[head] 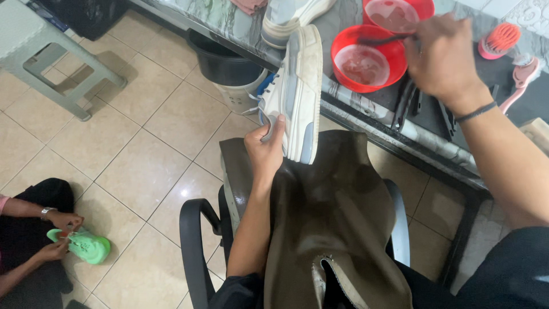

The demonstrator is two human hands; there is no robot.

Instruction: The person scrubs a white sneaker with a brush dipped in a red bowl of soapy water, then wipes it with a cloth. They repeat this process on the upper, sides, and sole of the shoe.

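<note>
My left hand (pixel 265 150) grips a white and pale blue sneaker (pixel 296 91) by its heel end, holding it on its side with the sole toward the right, above a dark brown apron (pixel 331 223) over my lap. My right hand (pixel 443 57) reaches over the table and holds a dark brush handle (pixel 382 40) whose tip lies over a red bowl (pixel 363 60) of cloudy liquid. A black band circles my right wrist.
A second red bowl (pixel 397 12) and another sneaker (pixel 289 17) sit on the marble-patterned table (pixel 229 23). Pink brushes (pixel 503 40) lie at the right. Buckets (pixel 229 74) stand under the table. At the lower left, another person's hands work on a green shoe (pixel 86 245). A grey stool (pixel 40 57) stands at upper left.
</note>
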